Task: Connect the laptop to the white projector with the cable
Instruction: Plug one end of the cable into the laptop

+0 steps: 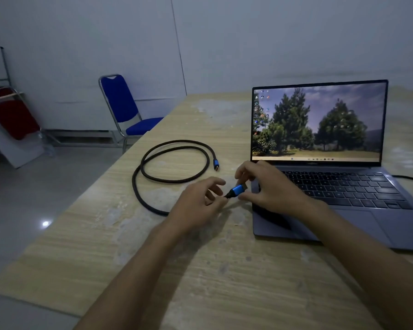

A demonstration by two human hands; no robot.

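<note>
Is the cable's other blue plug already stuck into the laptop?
No, the other blue plug lies loose on the table, left of the laptop.

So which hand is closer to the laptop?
Right. The right hand is over the laptop's left edge, pinching the blue plug; the left hand is farther left over the table.

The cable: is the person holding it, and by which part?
Yes. The right hand pinches the blue plug of the black cable; the left hand grips the cord just behind it.
</note>
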